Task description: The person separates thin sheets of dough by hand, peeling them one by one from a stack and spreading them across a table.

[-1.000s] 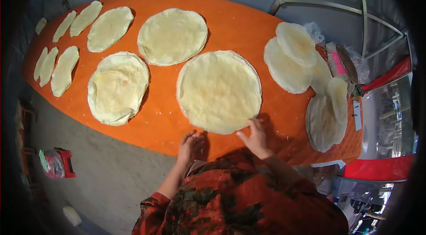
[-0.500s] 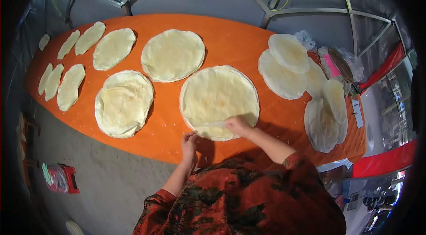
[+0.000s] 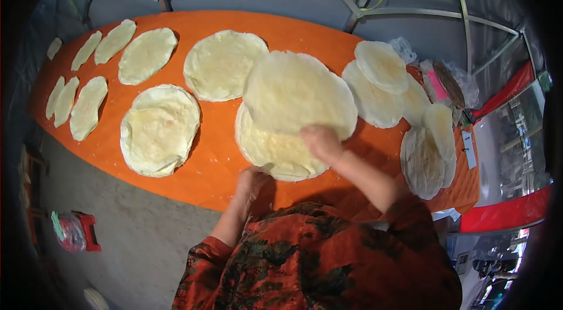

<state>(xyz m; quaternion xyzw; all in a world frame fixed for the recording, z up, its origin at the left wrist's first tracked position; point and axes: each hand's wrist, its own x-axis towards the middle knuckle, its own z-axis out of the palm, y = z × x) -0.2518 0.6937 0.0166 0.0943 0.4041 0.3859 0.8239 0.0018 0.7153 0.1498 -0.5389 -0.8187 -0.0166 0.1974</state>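
My right hand is closed on the near edge of a thin, pale round flatbread sheet. This sheet is raised and shifted toward the back, partly covering the round flatbread stack beneath it. At the stack's near left rim, my left hand has its fingers curled and pressed together on the edge; the fingertips are partly hidden. Another round flatbread stack lies just behind, and a third one with a folded top sits to the left.
An orange-covered table carries several more flatbreads toward its left end. Thin single sheets overlap on the right, beside plastic bags. A red stool stands on the floor at left. Metal frame bars cross the back wall.
The top sheet has been lifted off the middle stack and moved back and right by my right hand. My left hand has moved slightly up, onto the stack's edge.
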